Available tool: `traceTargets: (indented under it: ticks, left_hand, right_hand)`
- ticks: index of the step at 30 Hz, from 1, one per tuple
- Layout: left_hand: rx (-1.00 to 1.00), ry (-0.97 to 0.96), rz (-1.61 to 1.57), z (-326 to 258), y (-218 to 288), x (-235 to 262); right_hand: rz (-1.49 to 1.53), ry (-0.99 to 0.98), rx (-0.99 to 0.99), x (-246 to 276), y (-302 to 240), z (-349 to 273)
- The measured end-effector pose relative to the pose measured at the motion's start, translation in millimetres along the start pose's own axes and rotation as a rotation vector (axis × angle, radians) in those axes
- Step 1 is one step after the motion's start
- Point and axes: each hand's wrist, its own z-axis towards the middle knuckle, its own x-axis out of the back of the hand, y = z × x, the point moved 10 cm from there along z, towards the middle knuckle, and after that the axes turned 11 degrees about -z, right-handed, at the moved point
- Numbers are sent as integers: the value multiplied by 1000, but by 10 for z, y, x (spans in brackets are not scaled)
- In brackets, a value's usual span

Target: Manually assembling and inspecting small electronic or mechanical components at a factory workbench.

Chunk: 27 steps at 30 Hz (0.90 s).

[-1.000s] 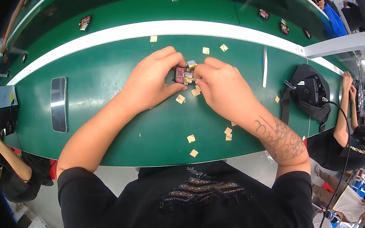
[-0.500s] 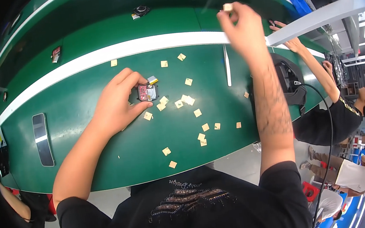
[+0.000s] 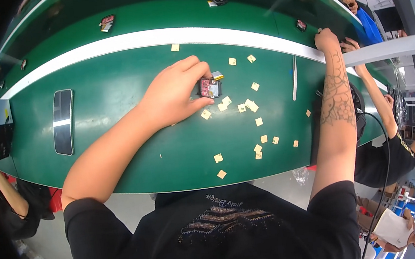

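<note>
Clamping a small electronic device [image 3: 209, 88] by its edges on the table [image 3: 101, 80], the left hand [image 3: 178, 89] grips sensibly: it seems light, stiff, fragile. Whether the right hand [image 3: 327, 41] holds anything is unclear.

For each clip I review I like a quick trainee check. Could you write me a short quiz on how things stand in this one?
1. True or false: the left hand has its thumb and fingers at the small device with the red circuit board.
2. Fill in: the phone lies on the person's ____ side of the device.
3. Where is the right hand, as seen in this view?
A) on the phone
B) touching the device
C) past the white strip

Key: 1 true; 2 left; 3 C.
</note>
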Motion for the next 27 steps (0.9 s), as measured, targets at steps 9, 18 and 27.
traceTargets:
  ticks: [9, 18, 27]
  left_hand:
    - [-41, 9, 40, -91, 58, 50]
    - [-77, -17, 18, -113, 57, 30]
    - [-161, -135, -26, -163, 100, 66]
  right_hand:
    - [360, 30, 961, 1083, -1896, -2920]
    - [504, 156, 946, 1341, -1712, -3214]
    - [618, -59, 1098, 995, -1825, -3500]
